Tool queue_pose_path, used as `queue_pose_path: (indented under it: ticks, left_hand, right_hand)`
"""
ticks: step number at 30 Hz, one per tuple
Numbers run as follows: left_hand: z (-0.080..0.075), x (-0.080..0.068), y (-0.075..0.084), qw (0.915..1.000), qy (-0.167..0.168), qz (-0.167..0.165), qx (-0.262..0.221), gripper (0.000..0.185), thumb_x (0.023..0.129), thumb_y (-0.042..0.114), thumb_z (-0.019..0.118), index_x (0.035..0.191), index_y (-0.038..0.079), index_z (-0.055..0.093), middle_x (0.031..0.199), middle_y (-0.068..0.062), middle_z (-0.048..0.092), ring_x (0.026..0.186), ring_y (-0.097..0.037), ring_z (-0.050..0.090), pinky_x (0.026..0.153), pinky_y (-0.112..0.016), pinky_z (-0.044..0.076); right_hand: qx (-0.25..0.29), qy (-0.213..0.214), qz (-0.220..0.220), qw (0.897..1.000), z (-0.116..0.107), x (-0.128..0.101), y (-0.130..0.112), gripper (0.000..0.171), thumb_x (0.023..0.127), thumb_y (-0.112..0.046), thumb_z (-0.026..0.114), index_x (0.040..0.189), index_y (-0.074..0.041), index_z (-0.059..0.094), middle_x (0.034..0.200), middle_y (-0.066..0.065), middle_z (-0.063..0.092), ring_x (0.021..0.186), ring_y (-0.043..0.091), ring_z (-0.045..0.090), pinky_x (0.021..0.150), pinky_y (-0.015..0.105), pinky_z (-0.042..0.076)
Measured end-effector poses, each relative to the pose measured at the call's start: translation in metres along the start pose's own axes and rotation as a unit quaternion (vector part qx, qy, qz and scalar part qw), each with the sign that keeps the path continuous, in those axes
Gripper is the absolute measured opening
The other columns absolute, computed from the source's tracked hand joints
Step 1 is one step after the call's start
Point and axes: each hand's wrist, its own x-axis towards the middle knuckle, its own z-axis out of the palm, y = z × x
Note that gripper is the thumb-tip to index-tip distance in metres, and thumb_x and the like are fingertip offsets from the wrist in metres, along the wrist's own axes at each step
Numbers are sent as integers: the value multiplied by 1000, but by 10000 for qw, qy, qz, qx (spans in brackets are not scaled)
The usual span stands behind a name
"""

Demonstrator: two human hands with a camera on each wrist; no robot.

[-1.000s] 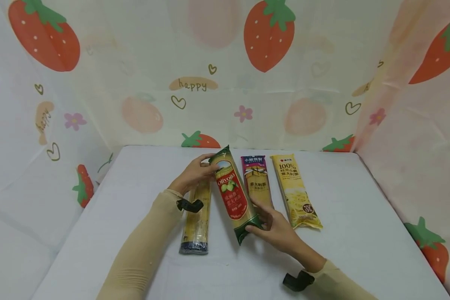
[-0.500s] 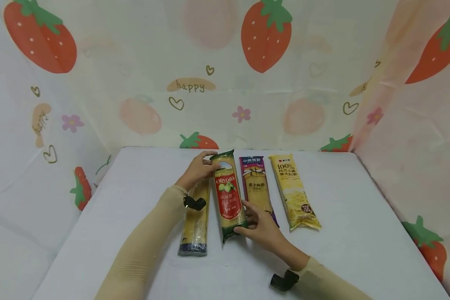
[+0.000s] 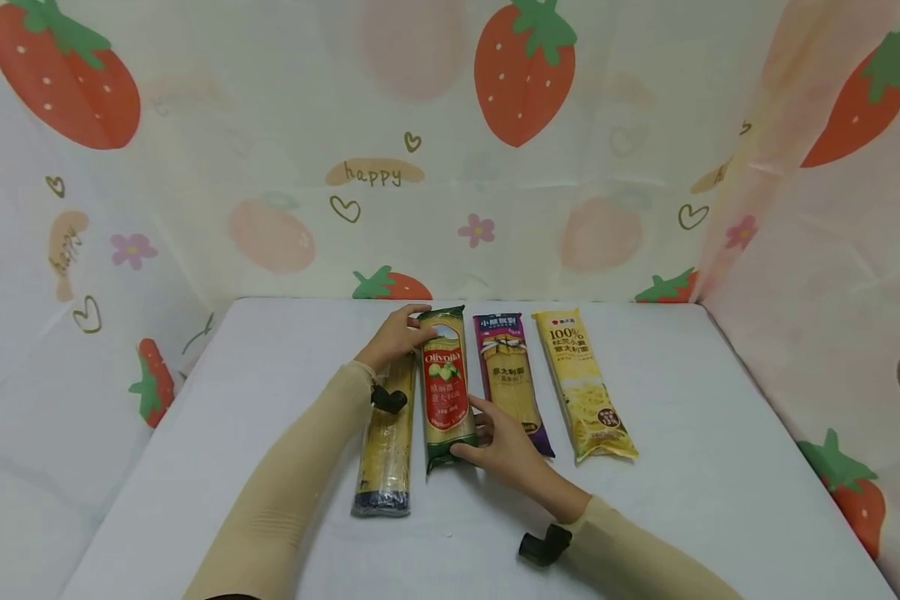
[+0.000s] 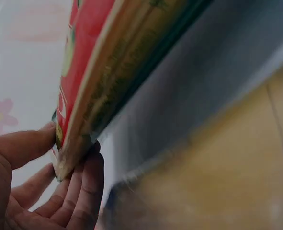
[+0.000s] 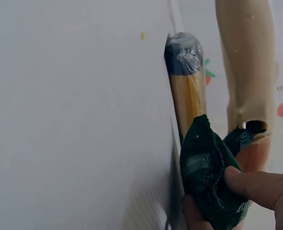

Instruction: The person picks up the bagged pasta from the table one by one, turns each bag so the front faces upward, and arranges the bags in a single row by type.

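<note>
Both hands hold a green-ended pack of spaghetti [image 3: 446,387] with a red label, printed face up. My left hand [image 3: 394,340] pinches its far end; in the left wrist view the thumb lies on one face and the fingers [image 4: 86,189] curl under the other. At the near end my right hand [image 3: 512,448] grips the lower right corner, its thumb on the crinkled green wrapper [image 5: 208,177] in the right wrist view. The left wrist view shows the pack tilted, a gap between it and the yellowish pack beside it. To its left lies a clear-wrapped spaghetti pack [image 3: 387,454], partly covered by the left forearm.
Right of the held pack lies a purple-ended spaghetti pack [image 3: 512,375], and beyond it a yellow pasta pack [image 3: 587,383], slightly slanted. All are on a white-covered table [image 3: 690,517]. A strawberry-print cloth [image 3: 622,108] stands behind and along both sides.
The green-ended pack has swung from a slant to nearly upright in view, its near end moving left and down between the neighbouring packs. The right hand moved left with it; both keep their grip.
</note>
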Motion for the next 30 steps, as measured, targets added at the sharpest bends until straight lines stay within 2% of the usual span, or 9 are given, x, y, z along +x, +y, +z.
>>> queue_pose_path:
  ticks: [4, 7, 13, 19, 25, 30]
  left_hand:
    - [0, 3, -8, 9992, -51, 1, 391, 62, 109, 23, 66, 163, 4, 43, 147, -33, 54, 127, -45, 62, 105, -57, 54]
    - [0, 5, -13, 9984, -120, -2, 544, 62, 110, 24, 65, 163, 3, 42, 148, -33, 54, 132, -45, 59, 109, -58, 50]
    - [-3, 6, -16, 9977, -396, -1, 553, 63, 111, 25, 62, 165, 3, 38, 148, -34, 54, 131, -47, 59, 109, -58, 50]
    - [-5, 5, -17, 9958, -647, -87, 634, 65, 111, 24, 61, 167, 4, 33, 155, -36, 46, 139, -50, 53, 111, -60, 49]
    - [-5, 5, -17, 9963, -722, -64, 473, 66, 111, 22, 62, 168, 5, 33, 156, -35, 45, 140, -50, 52, 109, -59, 50]
    - [-5, 6, -17, 9967, -720, -33, 377, 65, 111, 21, 63, 167, 5, 34, 152, -34, 49, 136, -48, 55, 109, -58, 51]
  right_hand:
    - [23, -87, 12, 10000, 4, 5, 1, 84, 92, -13, 89, 161, 2, 44, 134, 23, 69, 114, 34, 72, 91, 45, 62]
    - [-7, -121, 99, 9999, 6, 7, 1, 83, 92, -14, 88, 161, 0, 44, 135, 22, 68, 115, 33, 71, 92, 45, 62]
    - [-238, -149, 253, 9993, 7, 8, -4, 84, 93, -18, 88, 162, -2, 44, 139, 21, 67, 120, 34, 68, 96, 47, 60]
    - [-597, -244, 403, 9971, 9, 8, -8, 84, 93, -22, 88, 162, -4, 44, 140, 18, 66, 120, 33, 67, 94, 48, 60]
    - [-708, -278, 396, 9963, 9, 10, -8, 84, 93, -24, 89, 161, -3, 45, 138, 17, 66, 118, 31, 67, 91, 46, 60]
    - [-799, -305, 272, 9960, 7, 11, -8, 83, 94, -22, 88, 161, 0, 44, 136, 18, 62, 116, 28, 65, 91, 45, 59]
